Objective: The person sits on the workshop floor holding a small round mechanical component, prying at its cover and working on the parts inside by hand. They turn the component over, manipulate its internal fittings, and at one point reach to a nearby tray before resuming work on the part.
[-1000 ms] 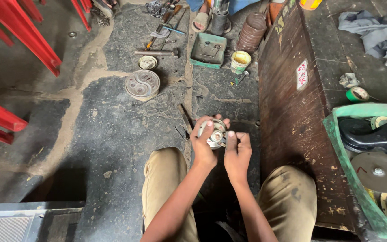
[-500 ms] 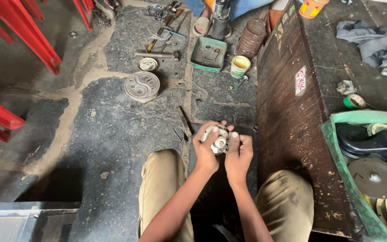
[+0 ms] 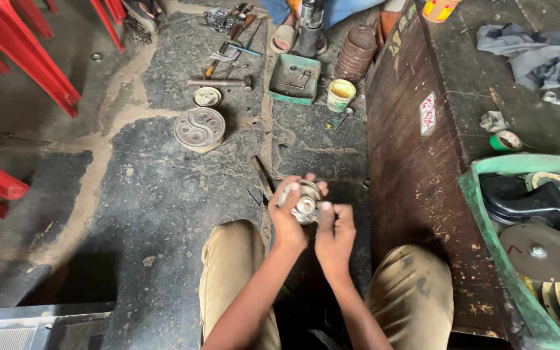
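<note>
A small round metal part point(image 3: 306, 202) sits between both hands, above the stone floor point(image 3: 163, 194) and between the person's knees. The left hand point(image 3: 291, 217) has its grip curled around the part's left side; the right hand point(image 3: 336, 232) pinches its lower right edge. A flat metal bar point(image 3: 262, 176) lies just beside them, and a dark wooden desk point(image 3: 416, 168) stands to the right.

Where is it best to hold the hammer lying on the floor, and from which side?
Probably by the middle of its long handle, from above. The hammer lies flat on the floor, head to the right near the green tray, with the handle free on both sides.
</note>
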Motion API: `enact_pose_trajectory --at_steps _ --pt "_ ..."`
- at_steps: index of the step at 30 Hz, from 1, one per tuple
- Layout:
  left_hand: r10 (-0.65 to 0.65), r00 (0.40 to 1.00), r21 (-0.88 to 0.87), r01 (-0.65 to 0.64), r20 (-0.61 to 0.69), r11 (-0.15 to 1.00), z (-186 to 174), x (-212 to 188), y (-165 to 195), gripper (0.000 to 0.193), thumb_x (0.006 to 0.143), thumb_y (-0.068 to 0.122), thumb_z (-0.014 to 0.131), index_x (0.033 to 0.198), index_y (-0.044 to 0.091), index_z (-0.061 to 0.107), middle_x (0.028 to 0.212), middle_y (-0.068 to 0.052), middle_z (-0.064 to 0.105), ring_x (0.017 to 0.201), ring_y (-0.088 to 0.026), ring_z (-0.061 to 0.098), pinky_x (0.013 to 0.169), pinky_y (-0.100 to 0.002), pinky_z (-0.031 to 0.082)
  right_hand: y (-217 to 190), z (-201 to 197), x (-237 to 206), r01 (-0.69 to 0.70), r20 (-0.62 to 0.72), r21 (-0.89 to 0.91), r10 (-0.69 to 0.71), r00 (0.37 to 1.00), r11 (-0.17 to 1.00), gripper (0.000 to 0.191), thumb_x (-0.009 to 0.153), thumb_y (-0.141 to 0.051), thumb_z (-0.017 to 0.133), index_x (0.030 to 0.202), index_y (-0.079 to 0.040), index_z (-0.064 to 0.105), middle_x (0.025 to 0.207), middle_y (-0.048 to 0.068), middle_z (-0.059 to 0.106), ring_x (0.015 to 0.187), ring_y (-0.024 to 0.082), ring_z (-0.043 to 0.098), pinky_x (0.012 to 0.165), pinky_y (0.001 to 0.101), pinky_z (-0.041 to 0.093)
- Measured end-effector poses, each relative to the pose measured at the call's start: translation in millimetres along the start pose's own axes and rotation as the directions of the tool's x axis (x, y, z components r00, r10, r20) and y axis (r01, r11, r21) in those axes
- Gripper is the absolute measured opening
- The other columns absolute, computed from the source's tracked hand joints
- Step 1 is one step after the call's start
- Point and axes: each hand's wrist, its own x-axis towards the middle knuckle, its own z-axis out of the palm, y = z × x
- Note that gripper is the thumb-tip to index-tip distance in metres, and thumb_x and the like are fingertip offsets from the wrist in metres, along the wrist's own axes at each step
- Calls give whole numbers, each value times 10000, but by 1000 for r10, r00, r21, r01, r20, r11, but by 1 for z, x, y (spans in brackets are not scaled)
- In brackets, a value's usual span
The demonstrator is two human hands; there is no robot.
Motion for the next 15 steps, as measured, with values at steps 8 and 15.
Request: enact_pose_trajectory --at_steps 8,15 --pt "13 999 69 -16 48 997 -4 -1 -2 285 980 142 643 1182 -49 579 1177 -239 682 1006 -366 727 901 -469 588 -1 1 7 -32 2 94 32 999 995 228 1067 -152 596 894 -14 540 805 26 588 788 58 484 694 273 471" --pt "2 1000 -36 -2 14 999 -4 2 -5 251 958 122 643 1152 -20 569 1135 -217 689 981 -366 736 893 -495 615 -4 -1 3 -79 -10 -44 78 997 996 215 1040 -161 614 909 -2 550 760 43 598 740 71 495 657 283 478"
